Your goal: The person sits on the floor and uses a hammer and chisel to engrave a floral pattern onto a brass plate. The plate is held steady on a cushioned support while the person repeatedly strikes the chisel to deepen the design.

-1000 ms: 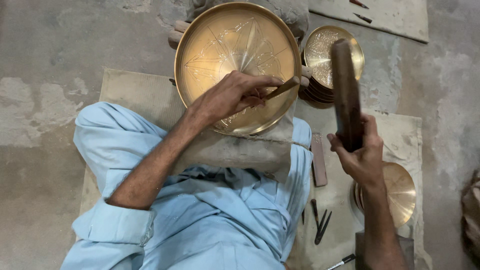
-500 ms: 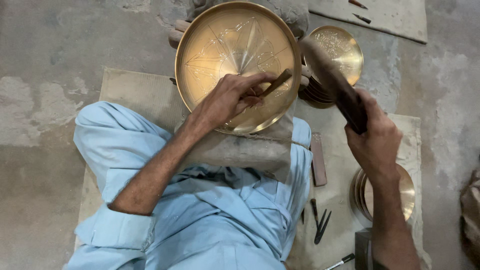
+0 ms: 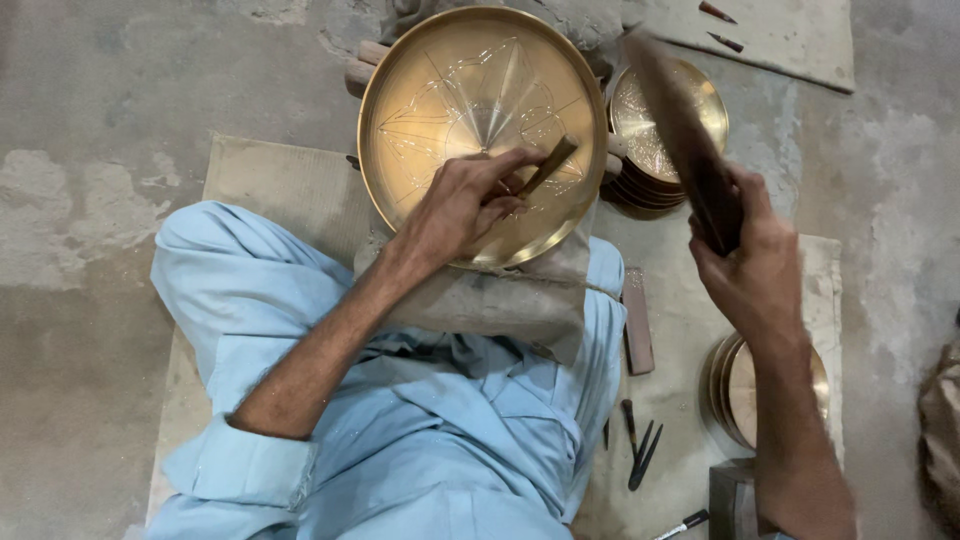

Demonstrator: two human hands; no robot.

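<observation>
Pale blue cloth of my trousers is filling the near view, since I am sitting cross-legged on a worn mat with the work pulled onto my lap. Beside my right knee, a few dark punches and a flat bar are lying within easy reach, and a small stack of brass dishes is standing just under my right forearm.

A grey padded cushion is lying across my legs, propping the large brass tray at a tilt toward me so its engraved star pattern is facing my eyes. My left hand is resting on the tray's lower half, fingers pinched closed around a slim chisel, whose tip is angling down onto the metal so the point is staying on the line.

My right hand is wrapped tight around a dark wooden mallet, raised above and to the right of the chisel; it is blurring with motion.

Farther off, another stack of patterned brass plates is sitting just beside the tray's right rim, on the bare concrete floor.
</observation>
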